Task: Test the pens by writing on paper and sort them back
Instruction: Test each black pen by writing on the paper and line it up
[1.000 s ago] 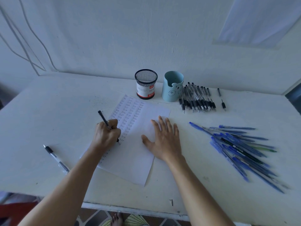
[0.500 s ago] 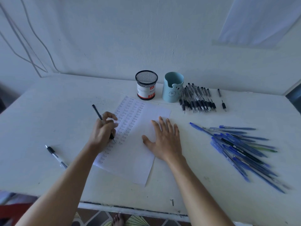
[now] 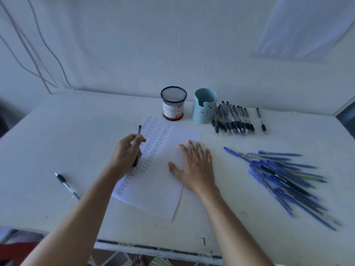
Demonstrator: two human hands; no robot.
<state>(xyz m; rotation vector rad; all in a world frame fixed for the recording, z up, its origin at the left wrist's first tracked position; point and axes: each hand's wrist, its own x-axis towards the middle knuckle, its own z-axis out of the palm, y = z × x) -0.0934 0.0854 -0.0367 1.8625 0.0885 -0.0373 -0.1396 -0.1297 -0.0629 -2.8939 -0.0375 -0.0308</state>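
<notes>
Your left hand [image 3: 125,152] has swung the black pen [image 3: 139,129] since 0.5 s ago: its back end, which leaned off to the left, now points almost straight away from you, toward the holders. You grip the pen around its middle with curled fingers and thumb. Its writing end shows below your palm, over the left part of the paper [image 3: 159,189]; whether the tip touches the sheet cannot be told.

Your right hand [image 3: 194,167] has not shifted: it lies flat, fingers straight and slightly spread, pressing on the right half of the paper. The sheet sits tilted on the white table [image 3: 57,141], with columns of the word "Test" down its left side.

Beyond its far edge stand 2 holders near each other, a black mesh holder [image 3: 173,104] with a red and white label and a blue cup [image 3: 203,108] with a bear face. Black pens [image 3: 232,121] lie in a row just beside the cup's right side. Blue pens [image 3: 284,179] lie heaped well to the right of your right hand. 1 lone pen [image 3: 67,186] with a black grip lies on the table left of your left forearm.
</notes>
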